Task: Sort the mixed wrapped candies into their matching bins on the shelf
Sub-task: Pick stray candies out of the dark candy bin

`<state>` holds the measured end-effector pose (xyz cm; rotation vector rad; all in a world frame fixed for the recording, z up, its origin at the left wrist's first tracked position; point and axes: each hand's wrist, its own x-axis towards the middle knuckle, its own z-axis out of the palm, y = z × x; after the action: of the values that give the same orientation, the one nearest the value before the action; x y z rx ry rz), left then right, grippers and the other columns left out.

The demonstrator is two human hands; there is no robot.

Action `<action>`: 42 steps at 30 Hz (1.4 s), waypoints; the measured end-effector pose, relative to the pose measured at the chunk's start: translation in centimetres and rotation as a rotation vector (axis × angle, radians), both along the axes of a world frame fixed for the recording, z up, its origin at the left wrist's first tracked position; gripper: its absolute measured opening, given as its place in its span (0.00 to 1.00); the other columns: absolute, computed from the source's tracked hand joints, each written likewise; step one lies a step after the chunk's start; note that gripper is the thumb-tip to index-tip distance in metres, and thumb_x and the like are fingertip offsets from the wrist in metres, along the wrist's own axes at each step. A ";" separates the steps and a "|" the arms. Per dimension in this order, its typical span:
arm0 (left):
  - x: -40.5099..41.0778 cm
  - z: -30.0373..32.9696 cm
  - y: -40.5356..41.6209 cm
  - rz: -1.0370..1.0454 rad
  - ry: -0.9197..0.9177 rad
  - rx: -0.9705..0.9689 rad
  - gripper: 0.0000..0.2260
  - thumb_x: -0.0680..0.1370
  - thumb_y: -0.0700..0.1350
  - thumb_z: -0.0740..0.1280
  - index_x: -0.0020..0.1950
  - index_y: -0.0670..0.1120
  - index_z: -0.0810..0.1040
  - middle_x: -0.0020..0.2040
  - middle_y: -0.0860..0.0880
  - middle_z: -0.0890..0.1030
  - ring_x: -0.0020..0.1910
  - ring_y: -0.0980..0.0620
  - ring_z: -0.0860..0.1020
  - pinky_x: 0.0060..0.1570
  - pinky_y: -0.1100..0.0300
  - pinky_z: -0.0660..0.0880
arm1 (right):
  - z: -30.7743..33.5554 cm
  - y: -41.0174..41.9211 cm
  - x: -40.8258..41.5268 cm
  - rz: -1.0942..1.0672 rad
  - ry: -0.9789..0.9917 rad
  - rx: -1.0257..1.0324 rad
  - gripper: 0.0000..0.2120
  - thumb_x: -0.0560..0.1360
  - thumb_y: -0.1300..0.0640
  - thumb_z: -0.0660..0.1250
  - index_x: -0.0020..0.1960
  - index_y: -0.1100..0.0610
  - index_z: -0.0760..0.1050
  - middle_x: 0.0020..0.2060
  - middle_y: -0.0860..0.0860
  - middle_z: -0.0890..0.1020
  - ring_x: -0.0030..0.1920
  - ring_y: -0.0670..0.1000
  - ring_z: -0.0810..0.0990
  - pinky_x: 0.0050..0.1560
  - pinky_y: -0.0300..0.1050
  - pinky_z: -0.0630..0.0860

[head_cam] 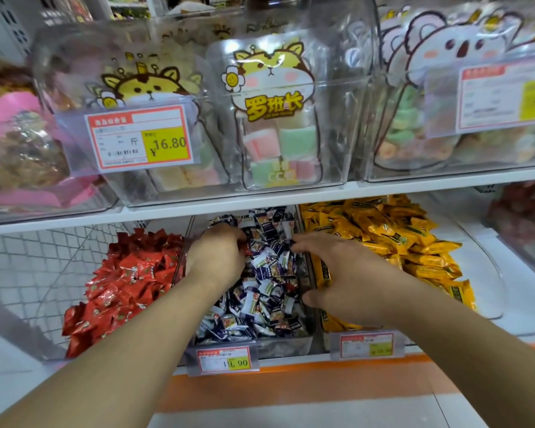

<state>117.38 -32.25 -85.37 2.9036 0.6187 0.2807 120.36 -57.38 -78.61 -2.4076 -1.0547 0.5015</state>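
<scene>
Both hands are in the middle bin (306, 342) of dark blue-and-white candies (269, 291) — the left hand (218, 257) curled down into the pile at its back, the right hand (340, 273) spread flat, fingers (303, 242) reaching over the divider. Red candies (127, 273) sit left, yellow candies (393, 239) right.

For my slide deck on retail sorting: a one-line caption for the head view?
Both hands, left hand and right hand, reach into the middle bin of blue-and-white candies.

Two bare forearms, left hand (216, 257) and right hand (343, 279) ungloved, sleeveless.
</scene>
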 end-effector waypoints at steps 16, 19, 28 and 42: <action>-1.6 1.6 -0.8 -0.034 -0.165 0.033 0.03 0.78 0.45 0.73 0.46 0.51 0.86 0.44 0.51 0.84 0.40 0.48 0.82 0.41 0.56 0.81 | -0.1 0.0 -0.1 0.003 -0.016 -0.001 0.37 0.76 0.51 0.74 0.80 0.42 0.60 0.80 0.35 0.55 0.80 0.44 0.55 0.71 0.38 0.57; -3.6 3.7 -1.2 0.000 -0.256 -0.130 0.01 0.79 0.49 0.73 0.49 0.53 0.85 0.44 0.55 0.84 0.33 0.59 0.78 0.35 0.64 0.73 | 0.0 0.1 -0.2 0.004 -0.015 -0.010 0.37 0.77 0.51 0.74 0.80 0.43 0.60 0.80 0.35 0.55 0.80 0.45 0.55 0.70 0.38 0.57; -12.4 6.5 2.7 0.170 -0.458 -0.253 0.00 0.79 0.49 0.73 0.48 0.55 0.84 0.41 0.62 0.84 0.41 0.63 0.81 0.40 0.65 0.73 | 0.3 0.3 -0.9 -0.011 -0.017 -0.029 0.35 0.77 0.53 0.73 0.80 0.43 0.61 0.79 0.34 0.55 0.80 0.46 0.56 0.74 0.43 0.60; -3.1 2.1 -5.9 -0.422 -0.047 -0.272 0.12 0.79 0.41 0.70 0.61 0.52 0.81 0.56 0.53 0.83 0.54 0.52 0.80 0.51 0.62 0.74 | 0.8 0.2 -0.6 -0.017 -0.051 -0.010 0.31 0.75 0.52 0.74 0.74 0.42 0.67 0.75 0.38 0.66 0.72 0.45 0.66 0.62 0.37 0.64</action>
<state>114.31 -38.17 -83.26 2.6658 0.0238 0.1898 119.75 -57.18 -77.80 -2.4479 -1.0552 0.4426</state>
